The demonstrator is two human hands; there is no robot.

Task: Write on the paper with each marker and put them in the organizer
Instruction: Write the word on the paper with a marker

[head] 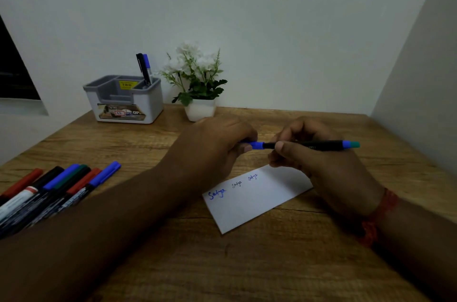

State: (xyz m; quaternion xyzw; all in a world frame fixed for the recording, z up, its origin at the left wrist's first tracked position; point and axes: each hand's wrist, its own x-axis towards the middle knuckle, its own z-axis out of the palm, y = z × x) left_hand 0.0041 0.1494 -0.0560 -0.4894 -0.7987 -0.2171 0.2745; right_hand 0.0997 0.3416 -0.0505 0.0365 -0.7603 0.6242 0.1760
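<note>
The left hand (220, 143) hides most of the blue cap (256, 145). The loose markers (49, 193) run off the left edge. The small label (128, 84) in the organizer (123, 99) is too tiny to read.

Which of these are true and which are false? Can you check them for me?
1. Two pens already stand in the organizer. True: a black pen and a blue pen.
2. The paper is blank. False: a word is written on it three times.
3. Both hands hold the same marker. True: the left hand grips its blue cap end, the right hand its black barrel.
4. The flower pot stands left of the organizer. False: it stands to its right.
5. The loose markers lie by the right hand. False: they lie on the table's left side.
</note>
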